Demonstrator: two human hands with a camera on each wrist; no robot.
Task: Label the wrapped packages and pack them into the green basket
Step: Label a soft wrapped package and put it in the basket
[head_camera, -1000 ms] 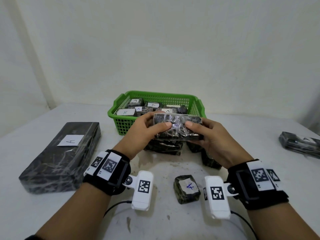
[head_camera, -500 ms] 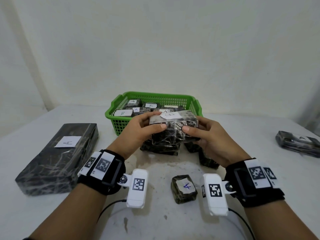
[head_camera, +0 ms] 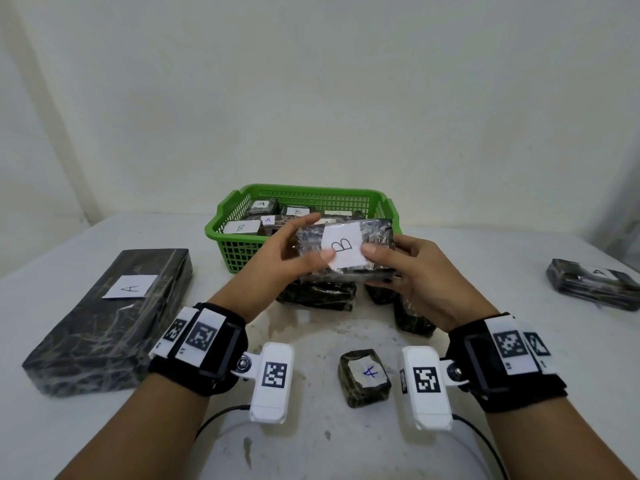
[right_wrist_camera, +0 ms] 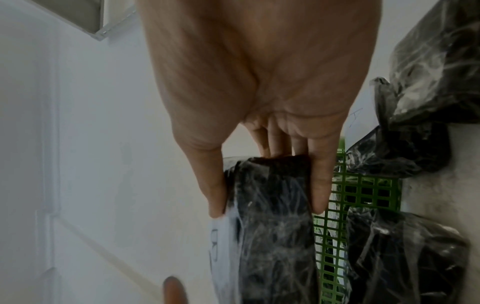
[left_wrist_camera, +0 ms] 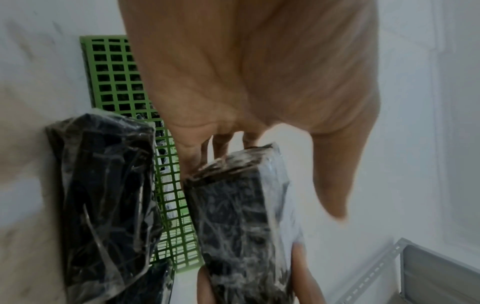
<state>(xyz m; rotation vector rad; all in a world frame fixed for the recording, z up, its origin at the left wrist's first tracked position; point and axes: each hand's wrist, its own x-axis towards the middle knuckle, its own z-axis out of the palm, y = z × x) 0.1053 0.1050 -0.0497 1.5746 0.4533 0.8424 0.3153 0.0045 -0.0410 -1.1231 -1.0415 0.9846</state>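
just in front of the green basket, both hands, left hand and right hand, gripped the wrapped package by its ends, having tipped it so its b label now faced up, so likely ready for packing.

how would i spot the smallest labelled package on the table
Start at the green basket at the table's far middle and come straight toward the camera, between the two wrists. The small cube package sits alone there, far smaller than the rest, with a blue A on top.
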